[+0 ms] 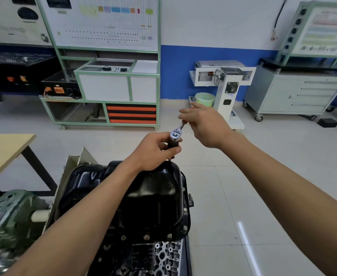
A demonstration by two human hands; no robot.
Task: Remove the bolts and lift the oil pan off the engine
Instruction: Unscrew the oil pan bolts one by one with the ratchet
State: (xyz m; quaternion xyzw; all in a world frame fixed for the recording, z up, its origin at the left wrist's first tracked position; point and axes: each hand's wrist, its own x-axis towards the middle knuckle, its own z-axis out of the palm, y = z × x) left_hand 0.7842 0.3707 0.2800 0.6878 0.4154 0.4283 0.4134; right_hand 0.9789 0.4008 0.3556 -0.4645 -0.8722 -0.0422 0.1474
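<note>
At the far end of the oil pan (155, 196), both hands work on a ratchet (176, 134). The left hand (155, 152) has its grip closed around the dark socket (172, 144) just under the shiny ratchet head, with thumb and fingers curled round it. The right hand (205, 126) pinches the ratchet handle between thumb and fingers. Most of the handle is hidden behind this hand, and one finger points forward. Below the left hand a thin dark shaft goes down toward the far rim of the pan, but the place where it meets the pan is covered by the hand, so I cannot tell what it sits on.

The oil pan is black and glossy and it sits on top of the engine (159, 255), open side down. Several bolts (185, 228) stand in its flange along the near and right edges (at least five are visible). A grey metal part of the engine with many holes shows in front of the pan.

On the left there is a wooden table (4, 148) with dark legs. Farther back on the tiled floor (243, 196) stand a green-framed trainer stand (108, 76), a pale green bucket (205, 98) and a grey drawer cabinet (295, 92) on wheels.
</note>
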